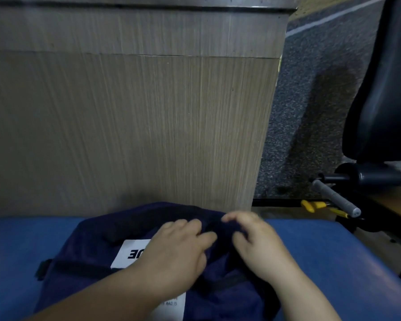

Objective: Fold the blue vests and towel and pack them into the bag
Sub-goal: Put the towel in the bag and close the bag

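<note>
The bag (97, 242) lies on the bench (21, 246), before the cabinet (125, 123).

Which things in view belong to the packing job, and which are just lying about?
Job: navy bag, left hand, right hand. Vests and towel not visible.
Lying about: black chair, grey bar, yellow object, wooden panel.

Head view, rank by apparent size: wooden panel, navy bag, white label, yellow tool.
1. wooden panel
2. navy bag, cut off by the frame
3. white label, partly under the left hand
4. yellow tool, farther off, so true size unsure
</note>
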A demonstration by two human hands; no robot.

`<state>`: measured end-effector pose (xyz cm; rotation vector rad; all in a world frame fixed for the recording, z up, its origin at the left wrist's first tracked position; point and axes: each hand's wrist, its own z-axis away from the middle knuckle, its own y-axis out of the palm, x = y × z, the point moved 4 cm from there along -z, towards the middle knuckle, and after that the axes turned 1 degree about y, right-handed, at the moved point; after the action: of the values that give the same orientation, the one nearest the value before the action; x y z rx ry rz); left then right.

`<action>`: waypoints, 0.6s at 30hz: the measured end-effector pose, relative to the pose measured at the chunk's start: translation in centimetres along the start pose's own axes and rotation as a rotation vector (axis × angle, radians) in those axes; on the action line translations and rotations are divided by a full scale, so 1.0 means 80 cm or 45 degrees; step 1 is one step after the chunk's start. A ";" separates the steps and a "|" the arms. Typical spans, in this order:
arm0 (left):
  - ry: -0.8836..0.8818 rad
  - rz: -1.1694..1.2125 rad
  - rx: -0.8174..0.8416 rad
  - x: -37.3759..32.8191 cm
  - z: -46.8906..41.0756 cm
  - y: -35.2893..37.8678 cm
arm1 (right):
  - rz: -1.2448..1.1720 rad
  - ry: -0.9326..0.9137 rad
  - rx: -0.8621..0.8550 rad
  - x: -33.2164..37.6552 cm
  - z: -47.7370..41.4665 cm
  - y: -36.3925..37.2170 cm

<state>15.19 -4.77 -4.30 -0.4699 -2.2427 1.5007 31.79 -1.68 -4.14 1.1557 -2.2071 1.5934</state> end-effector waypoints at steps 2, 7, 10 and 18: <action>-0.127 -0.051 -0.028 0.006 -0.001 -0.017 | 0.042 0.098 0.289 -0.002 0.001 0.024; -0.542 -0.051 0.263 0.046 -0.007 -0.047 | 0.181 0.335 0.448 -0.018 0.001 0.033; -0.405 -0.110 0.284 0.051 -0.016 -0.046 | 0.247 0.376 0.585 -0.022 0.005 0.043; -0.152 -0.005 0.621 0.042 -0.020 0.010 | 0.378 0.318 0.718 -0.026 0.008 0.048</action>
<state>13.11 -1.59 -4.03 -0.2293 -1.8562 2.0346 30.80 -0.79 -8.31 0.6887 -1.8847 2.4378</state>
